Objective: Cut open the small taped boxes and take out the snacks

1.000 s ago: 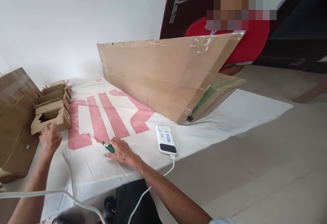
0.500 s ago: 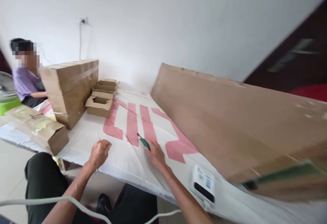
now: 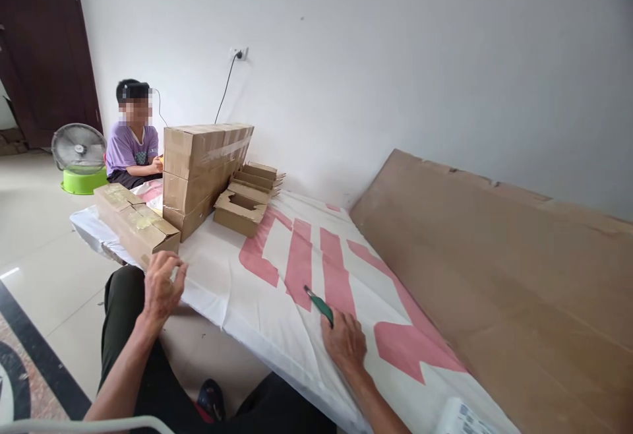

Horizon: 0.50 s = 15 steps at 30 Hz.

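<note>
Your right hand (image 3: 346, 345) lies flat on the white sheet (image 3: 247, 295) near the front edge of the desk, the fingers closed loosely about the green handle of a cutter (image 3: 320, 305); the tool points away from you across the red lettering (image 3: 299, 262), low and nearly flat to the cloth, so the tip is kept off your other hand; whether a blade is out, you cannot tell at this size; your left hand (image 3: 161, 282) rests at the front left edge of the desk, fingers curled and empty, just beside the near end of the long flat box (image 3: 133, 223), close enough to steady or draw it; that box lies slantwise at the left corner, its top patched with shiny tape; behind it a stack of sealed cartons (image 3: 200, 170) stands upright, and to their right a row of small open cardboard trays (image 3: 244, 203) leans one upon another toward the wall, likely set aside where they do not crowd your working space; a large sheet of cardboard (image 3: 494, 269) slopes along the right side of the desk against the wall, out of the way; a white device (image 3: 462, 417) shows at the bottom edge near your right forearm; another person (image 3: 131, 144) sits beyond the far left corner beside a floor fan (image 3: 79, 154), well apart from your hands.
</note>
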Each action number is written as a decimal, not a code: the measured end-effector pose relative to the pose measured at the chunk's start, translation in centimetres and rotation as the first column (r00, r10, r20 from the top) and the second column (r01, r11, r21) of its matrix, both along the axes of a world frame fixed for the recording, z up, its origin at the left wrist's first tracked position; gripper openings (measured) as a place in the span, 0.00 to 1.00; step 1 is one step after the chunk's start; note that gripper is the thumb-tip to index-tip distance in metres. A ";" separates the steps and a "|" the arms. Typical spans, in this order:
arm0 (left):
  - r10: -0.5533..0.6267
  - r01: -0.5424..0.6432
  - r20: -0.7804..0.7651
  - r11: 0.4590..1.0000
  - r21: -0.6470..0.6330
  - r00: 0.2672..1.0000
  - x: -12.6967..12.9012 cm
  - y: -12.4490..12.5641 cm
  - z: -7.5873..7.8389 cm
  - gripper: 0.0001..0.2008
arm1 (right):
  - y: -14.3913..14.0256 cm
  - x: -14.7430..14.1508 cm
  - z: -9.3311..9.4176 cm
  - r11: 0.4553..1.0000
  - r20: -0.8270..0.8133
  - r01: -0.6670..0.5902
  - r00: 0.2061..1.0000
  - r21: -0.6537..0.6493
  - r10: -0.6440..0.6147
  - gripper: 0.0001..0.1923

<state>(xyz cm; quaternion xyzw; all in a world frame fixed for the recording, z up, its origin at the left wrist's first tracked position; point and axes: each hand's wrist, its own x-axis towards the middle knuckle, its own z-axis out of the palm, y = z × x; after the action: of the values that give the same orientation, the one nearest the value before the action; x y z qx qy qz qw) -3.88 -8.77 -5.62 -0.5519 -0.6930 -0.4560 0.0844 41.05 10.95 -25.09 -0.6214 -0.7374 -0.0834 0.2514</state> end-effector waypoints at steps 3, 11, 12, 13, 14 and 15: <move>0.147 -0.148 -0.033 0.989 -0.019 0.989 -4.0 0.0 0.5 0.09 | 0.2 0.0 -0.1 1.000 -0.017 -0.007 1.000 0.005 0.007 0.21; 0.182 -0.209 -0.154 0.962 -0.177 0.971 -10.2 2.3 -2.1 0.35 | 1.0 -0.1 -1.3 0.996 -0.059 -0.014 0.998 0.085 0.019 0.19; 0.187 -0.216 -0.170 0.962 -0.168 0.967 -10.1 2.5 -2.5 0.34 | 1.1 0.0 -1.4 0.996 -0.060 -0.014 0.998 0.090 0.020 0.19; 0.199 -0.229 -0.185 0.961 -0.154 0.962 -9.8 2.6 -2.8 0.32 | 1.1 0.0 -1.5 0.995 -0.059 -0.015 0.998 0.094 0.021 0.19; 0.216 -0.246 -0.200 0.959 -0.138 0.956 -9.3 2.7 -3.0 0.30 | 1.1 0.1 -1.5 0.995 -0.056 -0.016 0.998 0.098 0.021 0.18; 0.231 -0.261 -0.214 0.957 -0.124 0.949 -8.8 2.8 -3.2 0.28 | 1.2 0.1 -1.6 0.995 -0.053 -0.016 0.998 0.102 0.021 0.18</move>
<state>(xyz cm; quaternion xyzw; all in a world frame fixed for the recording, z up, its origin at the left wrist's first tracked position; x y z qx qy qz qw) -12.66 -5.93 -8.80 -0.5082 -0.7772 -0.3312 0.1671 41.15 12.10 -26.66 -0.6029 -0.7308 -0.1019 0.3032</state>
